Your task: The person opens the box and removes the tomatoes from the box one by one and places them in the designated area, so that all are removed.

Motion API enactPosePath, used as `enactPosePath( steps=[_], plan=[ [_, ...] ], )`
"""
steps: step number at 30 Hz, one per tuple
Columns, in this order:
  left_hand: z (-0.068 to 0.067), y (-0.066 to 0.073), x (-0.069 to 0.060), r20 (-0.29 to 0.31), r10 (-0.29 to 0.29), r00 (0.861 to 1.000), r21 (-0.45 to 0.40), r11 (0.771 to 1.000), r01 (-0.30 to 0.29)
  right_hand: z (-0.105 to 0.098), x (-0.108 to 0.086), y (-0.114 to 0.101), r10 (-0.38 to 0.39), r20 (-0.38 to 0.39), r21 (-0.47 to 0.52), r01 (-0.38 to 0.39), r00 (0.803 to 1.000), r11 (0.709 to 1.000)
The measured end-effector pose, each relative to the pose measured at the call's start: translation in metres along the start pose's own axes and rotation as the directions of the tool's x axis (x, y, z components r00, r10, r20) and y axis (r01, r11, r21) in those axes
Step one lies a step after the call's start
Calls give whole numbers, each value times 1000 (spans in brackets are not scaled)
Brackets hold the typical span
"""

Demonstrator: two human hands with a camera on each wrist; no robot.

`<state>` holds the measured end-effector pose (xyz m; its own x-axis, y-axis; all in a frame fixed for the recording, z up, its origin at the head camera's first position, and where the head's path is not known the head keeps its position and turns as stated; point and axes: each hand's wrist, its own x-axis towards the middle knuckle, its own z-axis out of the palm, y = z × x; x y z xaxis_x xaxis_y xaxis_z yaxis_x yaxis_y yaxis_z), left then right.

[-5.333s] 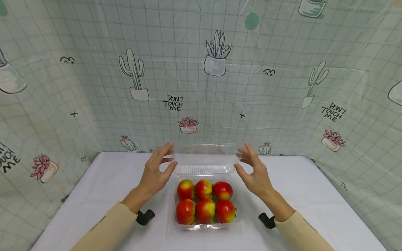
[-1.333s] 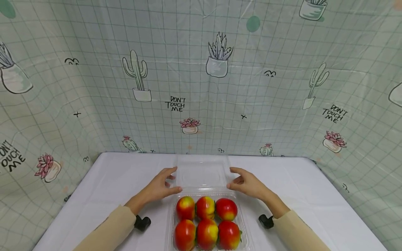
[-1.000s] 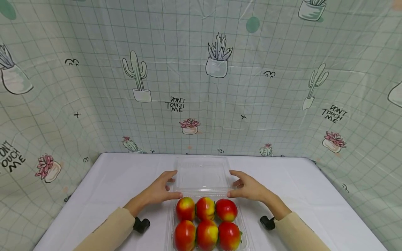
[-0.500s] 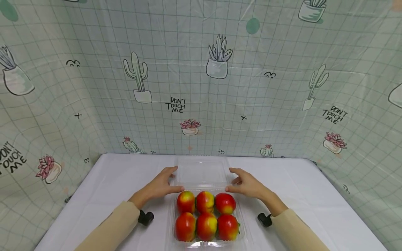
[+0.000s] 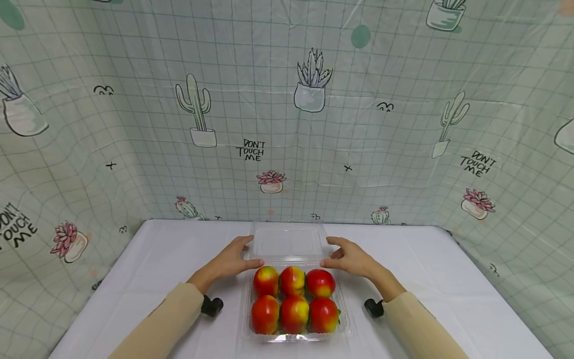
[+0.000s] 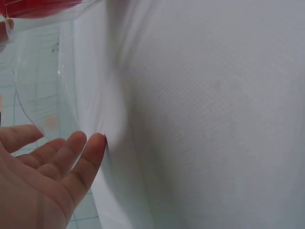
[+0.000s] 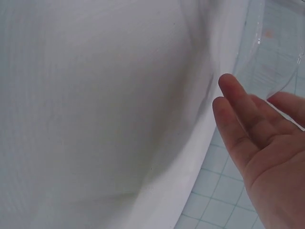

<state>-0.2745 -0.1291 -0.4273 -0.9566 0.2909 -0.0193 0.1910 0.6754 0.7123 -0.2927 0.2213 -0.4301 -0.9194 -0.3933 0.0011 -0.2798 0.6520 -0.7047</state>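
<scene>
A clear plastic box [image 5: 291,337] holds several red-yellow fruits [image 5: 294,313] in two rows, and its clear lid [image 5: 289,242] stands folded back behind them. At the lid's left side is the left hand [image 5: 228,260], thumb near the hinge and fingers by the lid's edge. The right hand [image 5: 352,258] mirrors it on the right side. In the left wrist view the left hand [image 6: 52,176] has its fingers spread, the index near the lid's edge [image 6: 19,95]. The right wrist view has the right hand [image 7: 262,138] with loosely extended fingers beside the lid [image 7: 271,47].
A white cloth [image 5: 157,259] covers the table. A grid-patterned curtain [image 5: 287,129] with cactus drawings rises behind it and at both sides. Black wrist-mounted devices show below the left wrist [image 5: 212,305] and below the right wrist [image 5: 374,308].
The box and fruits have moved away from the body over the last second, after sitting nearer at about one second ago. Both hands stay beside the lid, which was raised higher several seconds ago.
</scene>
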Motion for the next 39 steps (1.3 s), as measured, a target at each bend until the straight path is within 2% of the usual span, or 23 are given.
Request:
enactPosePath(
  steps=[5,12,15,20,25,31,39],
  plan=[
    [1,2,-5,-5,14,1000,-3,1000,-14,-2,-4,-1,-10,18,13,10,1000,1000],
    [6,1,-19,-49,41,998,-34,999,-43,-2,-11,2,-51,14,11,51,999,999],
    [8,2,-25,-68,42,997,-65,997,-46,-3,-16,-1,-70,0,-1,70,998,998],
    [10,2,-32,-115,45,992,-111,992,-57,-3,-25,-6,-49,-32,-7,49,998,999],
    [12,4,-41,-143,40,989,-112,992,-56,-1,-33,-10,-33,-97,-44,29,995,999],
    [15,7,-57,-154,32,988,-124,991,-52,2,-40,-15,-101,-157,-62,93,982,994],
    [19,14,-76,-141,51,989,-170,983,-74,6,-50,-28,-173,-155,-88,160,973,983]
  ],
)
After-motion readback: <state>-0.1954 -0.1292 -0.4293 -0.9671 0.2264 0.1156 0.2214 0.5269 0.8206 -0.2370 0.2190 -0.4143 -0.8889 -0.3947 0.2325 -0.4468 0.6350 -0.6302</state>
